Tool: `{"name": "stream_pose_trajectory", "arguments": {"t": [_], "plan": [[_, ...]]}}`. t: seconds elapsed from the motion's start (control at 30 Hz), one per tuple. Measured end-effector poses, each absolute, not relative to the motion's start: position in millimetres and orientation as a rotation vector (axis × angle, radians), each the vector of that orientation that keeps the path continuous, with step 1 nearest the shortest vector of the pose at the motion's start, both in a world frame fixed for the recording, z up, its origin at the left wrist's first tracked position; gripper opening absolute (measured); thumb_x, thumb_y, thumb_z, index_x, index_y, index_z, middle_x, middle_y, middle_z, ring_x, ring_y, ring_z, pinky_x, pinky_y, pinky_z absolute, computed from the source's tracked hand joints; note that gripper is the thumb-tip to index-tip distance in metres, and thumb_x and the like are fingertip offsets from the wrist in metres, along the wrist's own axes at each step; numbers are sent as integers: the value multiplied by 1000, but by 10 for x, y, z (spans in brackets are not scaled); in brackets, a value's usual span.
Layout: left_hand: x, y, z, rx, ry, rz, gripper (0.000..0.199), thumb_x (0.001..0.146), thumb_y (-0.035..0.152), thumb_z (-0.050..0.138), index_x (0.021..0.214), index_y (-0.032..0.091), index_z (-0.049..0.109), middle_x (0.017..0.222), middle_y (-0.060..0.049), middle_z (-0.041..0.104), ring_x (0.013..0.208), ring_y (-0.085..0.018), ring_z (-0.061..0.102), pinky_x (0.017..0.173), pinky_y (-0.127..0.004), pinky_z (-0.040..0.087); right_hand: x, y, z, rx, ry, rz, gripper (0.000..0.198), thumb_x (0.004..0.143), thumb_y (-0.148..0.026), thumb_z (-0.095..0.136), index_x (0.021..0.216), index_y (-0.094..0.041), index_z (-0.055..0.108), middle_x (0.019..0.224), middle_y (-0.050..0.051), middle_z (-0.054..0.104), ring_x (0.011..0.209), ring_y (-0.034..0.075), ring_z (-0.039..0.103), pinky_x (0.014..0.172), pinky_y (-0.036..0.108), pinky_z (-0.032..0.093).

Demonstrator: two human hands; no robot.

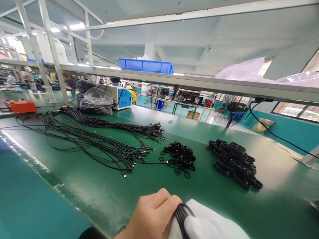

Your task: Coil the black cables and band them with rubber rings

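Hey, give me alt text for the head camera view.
A bare left hand and a white-covered right hand hold bent black cable at a green worktable. Beyond them lie long loose cables at left, a heap of small black rings mid-table and piled black coils at right.

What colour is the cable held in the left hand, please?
The cable is black; the head view shows it best.

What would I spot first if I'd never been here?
Probably the long black cables sprawled across the left of the green table, with small black rings heaped near its middle and coiled cables piled at right. The blue tray on the shelf above stands out too. Down front, the left hand grips black cords.
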State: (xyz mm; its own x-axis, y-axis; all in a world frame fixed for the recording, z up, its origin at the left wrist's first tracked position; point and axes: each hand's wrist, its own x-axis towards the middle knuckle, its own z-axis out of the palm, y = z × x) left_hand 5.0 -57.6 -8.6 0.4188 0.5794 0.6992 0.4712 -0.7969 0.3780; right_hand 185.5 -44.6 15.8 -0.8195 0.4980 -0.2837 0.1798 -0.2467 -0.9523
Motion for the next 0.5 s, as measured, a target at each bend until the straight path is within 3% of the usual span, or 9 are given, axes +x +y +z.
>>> {"name": "stream_pose_trajectory", "arguments": {"t": [0.17, 0.27, 0.4, 0.5], "plan": [[-81, -516, -103, 2515, 827, 1476, 24, 87, 11, 35, 91, 17, 59, 63, -2, 58, 51, -11, 54, 47, -19, 42, 1874, -492, 155, -911, -1714, 1978, 34, 88, -36, 51, 116, -16, 52, 115, 8, 55, 97, 20, 57, 82, 40, 49], [-155, -493, -136, 2518, 929, 1360, 26, 87, 9, 35, 91, 18, 58, 66, -2, 57, 55, -12, 54, 51, -21, 41, 1887, -448, 107, -960, -1671, 1858, 42, 86, -45, 50, 120, -19, 51, 119, 10, 54, 104, 24, 54, 83, 40, 47], [-189, -459, -145, 2516, 993, 1211, 28, 85, 10, 32, 89, 19, 59, 68, -2, 57, 56, -13, 53, 51, -23, 40, 1839, -387, -41, -1036, -1644, 1727, 71, 69, -46, 69, 132, -30, 41, 130, 7, 48, 119, 28, 43, 94, 38, 39], [-196, -439, -109, 2415, 941, 1106, 28, 86, 13, 33, 89, 20, 59, 75, -3, 59, 64, -14, 55, 57, -22, 42, 1734, -341, -154, -993, -1670, 1789, 88, 57, -42, 77, 135, -33, 37, 129, 5, 48, 117, 28, 45, 95, 37, 38]]}}
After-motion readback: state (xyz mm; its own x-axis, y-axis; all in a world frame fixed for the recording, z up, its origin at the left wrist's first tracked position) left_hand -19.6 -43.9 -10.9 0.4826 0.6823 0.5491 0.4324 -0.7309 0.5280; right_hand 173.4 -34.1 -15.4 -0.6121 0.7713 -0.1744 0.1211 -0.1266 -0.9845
